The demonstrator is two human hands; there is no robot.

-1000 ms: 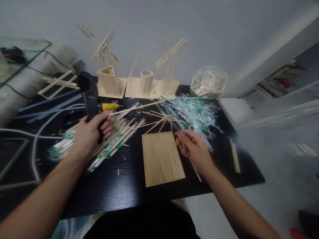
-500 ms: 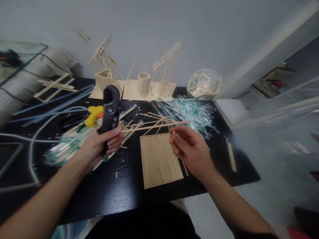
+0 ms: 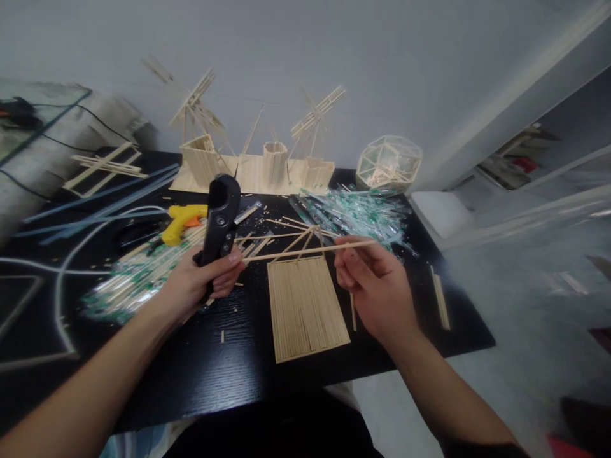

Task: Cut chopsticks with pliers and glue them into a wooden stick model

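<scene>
My left hand (image 3: 205, 280) is closed around a black pipe cutter (image 3: 221, 219), its hooked jaw pointing up. The same hand's thumb and fingers pinch one end of a thin wooden chopstick (image 3: 286, 255). That stick runs nearly level to the right, and my right hand (image 3: 372, 280) has its fingers closed at the far end. Below the stick lies a flat panel of chopsticks (image 3: 308, 308) glued side by side. A small frame of slanting sticks (image 3: 311, 232) stands at the panel's far edge, partly behind the held stick.
A yellow glue gun (image 3: 179, 224) and wrapped chopsticks (image 3: 128, 280) lie to the left. Empty-looking wrappers (image 3: 358, 213) are heaped at the back right. Stick-built models (image 3: 203, 162) and a many-sided stick frame (image 3: 389, 162) line the wall. Two loose sticks (image 3: 440, 298) lie right.
My right hand has moved slightly right and closed on the chopstick's far end. My left hand has shifted a little right and down with the pipe cutter, and the stick is lower.
</scene>
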